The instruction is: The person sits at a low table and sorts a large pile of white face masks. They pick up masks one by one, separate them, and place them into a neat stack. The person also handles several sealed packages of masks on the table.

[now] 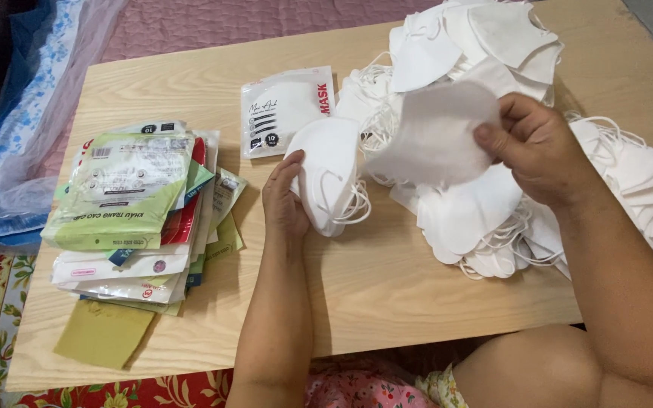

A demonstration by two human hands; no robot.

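Left hand: the left hand (285, 200) rests on the tabletop (387, 279), fingers curled around a small stack of white masks (329, 172), steadying it on edge.
Right hand: the right hand (536, 147) is raised above the tabletop, thumb and fingers pinched on a single white mask (436, 134).
Key relation: the single mask hangs to the right of the stack and a little higher, near it but apart; the gap between them is open. The stack's long axis runs roughly upright and leans slightly, its ear loops trailing towards the right.
Nearer hand: the left hand is already on the stack; the right hand is the one carrying the loose mask.
Behind and right: a big heap of loose masks (598, 174) spreads under and beyond the right hand, loops tangled.
Just beyond the stack: one sealed mask packet (281, 109) lies flat, touching or nearly touching the top of the stack.
Far left: a pile of empty pouches (126, 204), well apart from both hands.
In the way: nothing stands between the two hands.
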